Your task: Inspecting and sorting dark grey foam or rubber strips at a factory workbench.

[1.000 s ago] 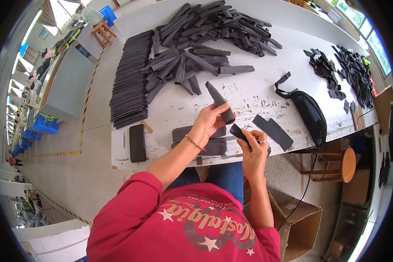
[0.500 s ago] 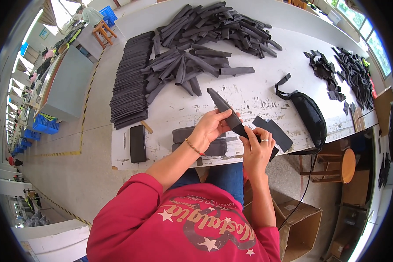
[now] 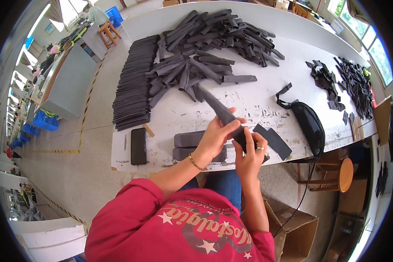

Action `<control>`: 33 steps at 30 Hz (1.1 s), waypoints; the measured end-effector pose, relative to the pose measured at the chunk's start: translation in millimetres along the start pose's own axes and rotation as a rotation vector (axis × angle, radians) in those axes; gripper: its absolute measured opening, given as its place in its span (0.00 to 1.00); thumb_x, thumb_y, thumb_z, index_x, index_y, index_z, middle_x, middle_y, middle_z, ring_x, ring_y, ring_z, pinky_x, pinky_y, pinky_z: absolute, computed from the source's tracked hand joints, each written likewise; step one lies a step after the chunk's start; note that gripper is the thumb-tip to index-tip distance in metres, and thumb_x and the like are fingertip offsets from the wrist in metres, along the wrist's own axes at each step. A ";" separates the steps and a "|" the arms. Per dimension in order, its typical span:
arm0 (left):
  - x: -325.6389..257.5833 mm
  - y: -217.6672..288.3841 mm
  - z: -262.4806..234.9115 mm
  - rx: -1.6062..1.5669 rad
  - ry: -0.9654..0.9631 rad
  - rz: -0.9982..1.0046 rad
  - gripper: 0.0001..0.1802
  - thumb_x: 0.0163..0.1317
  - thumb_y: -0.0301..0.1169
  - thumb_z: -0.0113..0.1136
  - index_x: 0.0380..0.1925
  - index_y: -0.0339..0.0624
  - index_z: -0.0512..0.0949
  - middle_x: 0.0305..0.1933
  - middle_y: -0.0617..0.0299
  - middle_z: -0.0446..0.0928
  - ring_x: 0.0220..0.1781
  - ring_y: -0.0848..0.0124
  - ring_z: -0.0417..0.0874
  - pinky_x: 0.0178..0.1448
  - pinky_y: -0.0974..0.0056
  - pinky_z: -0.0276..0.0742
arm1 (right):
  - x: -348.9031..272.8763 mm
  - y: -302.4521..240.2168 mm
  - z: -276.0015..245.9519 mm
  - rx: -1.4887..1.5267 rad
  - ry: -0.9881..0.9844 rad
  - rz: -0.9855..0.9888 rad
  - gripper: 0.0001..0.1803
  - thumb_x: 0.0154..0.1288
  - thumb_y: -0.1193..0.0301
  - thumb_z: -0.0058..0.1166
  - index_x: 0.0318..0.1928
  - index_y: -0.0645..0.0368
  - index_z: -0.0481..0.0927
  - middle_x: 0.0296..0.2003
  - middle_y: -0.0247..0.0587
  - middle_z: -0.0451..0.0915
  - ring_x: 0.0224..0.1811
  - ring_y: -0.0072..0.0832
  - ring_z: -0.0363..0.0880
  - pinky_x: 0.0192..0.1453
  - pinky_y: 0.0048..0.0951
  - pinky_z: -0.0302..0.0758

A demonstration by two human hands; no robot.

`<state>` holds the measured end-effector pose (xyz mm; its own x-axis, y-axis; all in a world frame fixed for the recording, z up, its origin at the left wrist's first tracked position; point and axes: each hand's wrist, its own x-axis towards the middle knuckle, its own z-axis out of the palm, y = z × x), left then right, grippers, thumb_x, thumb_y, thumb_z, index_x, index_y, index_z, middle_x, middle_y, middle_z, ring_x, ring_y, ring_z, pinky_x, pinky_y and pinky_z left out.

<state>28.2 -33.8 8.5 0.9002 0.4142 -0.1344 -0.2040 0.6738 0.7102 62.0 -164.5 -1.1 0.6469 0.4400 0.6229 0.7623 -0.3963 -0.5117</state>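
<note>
A dark grey fabric sleeve (image 3: 219, 108) slants up and away over the table's front part, between my two hands. My left hand (image 3: 218, 136) grips it around the middle, with the thumb on top. At the sleeve's near end, my right hand (image 3: 251, 155) pinches a black part; whether this is a separate piece inside the sleeve is hidden by the fingers. Two flat grey fabric bundles (image 3: 188, 139) lie beside and partly under my left wrist. Right of my right hand are black flat panels (image 3: 277, 143), overlapping one another.
Loose grey sleeves (image 3: 222, 32) are heaped at the back, beside a neat row of stacked sleeves (image 3: 134, 85). A phone (image 3: 138, 146) lies front left. Rightward are a black pouch (image 3: 308, 124) and small black pieces (image 3: 353, 83). A cardboard box (image 3: 301, 238) and stool (image 3: 346, 174) stand below.
My left hand has slid slightly down and right along the sleeve, closer to my right hand. The right hand has shifted slightly nearer to me. The whole view has moved a little.
</note>
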 end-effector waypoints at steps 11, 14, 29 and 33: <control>1.9 -11.2 -6.7 -0.049 -0.112 0.030 0.12 0.70 0.38 0.55 0.42 0.41 0.72 0.46 0.42 0.80 0.56 0.56 0.80 0.59 0.55 0.77 | -3.7 -10.8 14.0 0.238 0.034 -0.003 0.21 0.55 0.81 0.64 0.47 0.63 0.71 0.47 0.54 0.73 0.49 0.50 0.74 0.53 0.44 0.73; 3.1 8.3 -7.9 0.078 -0.120 0.147 0.12 0.71 0.39 0.54 0.37 0.42 0.72 0.39 0.46 0.83 0.57 0.52 0.80 0.65 0.51 0.71 | -16.1 2.6 -4.7 0.181 -0.155 0.011 0.20 0.54 0.80 0.65 0.46 0.62 0.72 0.44 0.53 0.73 0.41 0.48 0.75 0.43 0.42 0.75; -3.0 11.2 -13.3 -0.139 -0.007 -0.014 0.10 0.70 0.38 0.56 0.37 0.44 0.75 0.42 0.49 0.83 0.55 0.54 0.82 0.60 0.55 0.75 | -9.4 10.3 -2.4 0.204 -0.195 -0.138 0.13 0.56 0.78 0.64 0.41 0.60 0.76 0.46 0.51 0.75 0.42 0.47 0.75 0.43 0.43 0.73; -6.3 11.6 -10.5 -0.189 -0.027 -0.004 0.10 0.70 0.39 0.56 0.37 0.45 0.74 0.41 0.52 0.83 0.56 0.53 0.81 0.60 0.54 0.75 | -5.0 9.0 3.9 0.241 -0.153 -0.196 0.10 0.55 0.81 0.64 0.38 0.62 0.77 0.41 0.48 0.77 0.38 0.44 0.76 0.39 0.40 0.73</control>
<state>16.0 -22.2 10.3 0.9105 0.3967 -0.1168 -0.2668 0.7793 0.5671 65.7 -167.1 -11.1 0.4692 0.6121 0.6366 0.8440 -0.0986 -0.5272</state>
